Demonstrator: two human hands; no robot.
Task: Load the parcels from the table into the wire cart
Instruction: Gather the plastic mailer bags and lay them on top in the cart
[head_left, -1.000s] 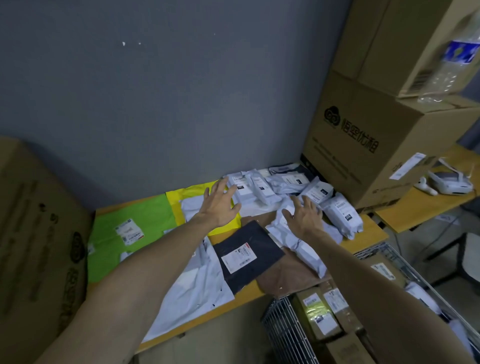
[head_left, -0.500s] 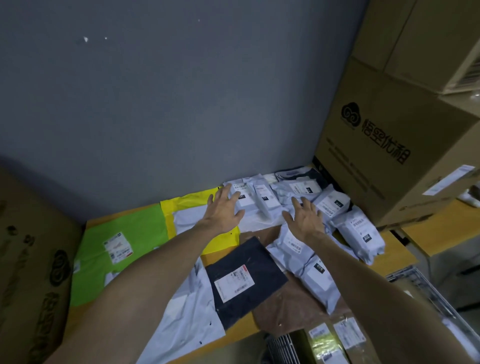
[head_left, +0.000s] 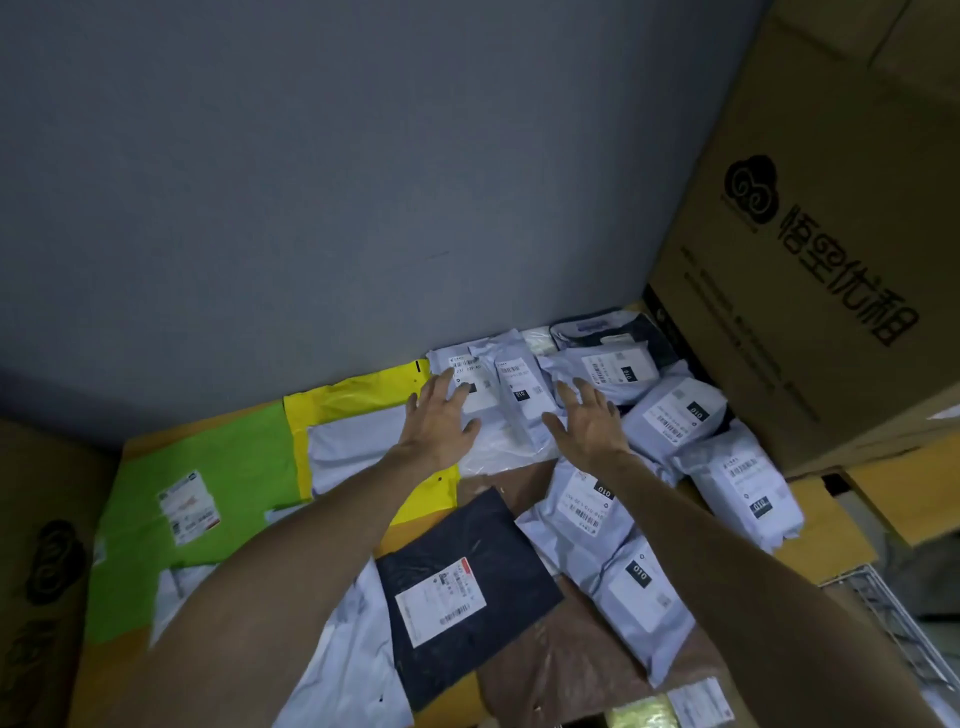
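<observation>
**Q:** Reading left to right, what has changed?

**A:** The green parcel and the yellow parcel, centre left, lie as they did a second ago. The left hand has moved on toward the wall at the back of the bench. Its fingers are spread wide over a labelled white parcel. The right hand, just right of centre, has advanced alongside it, fingers equally wide over the neighbouring white bags. Neither hand holds anything.

**Q:** What does that mean for the task?

**A:** The two hands flank the same cluster, so this is probably a reach about to become a two-handed gather. No parcel has been lifted yet. All of them remain on the bench, from centre left to right of frame. The wire cart shows only as a corner at lower right, so each load will have to come back toward the person and to the right.
</observation>
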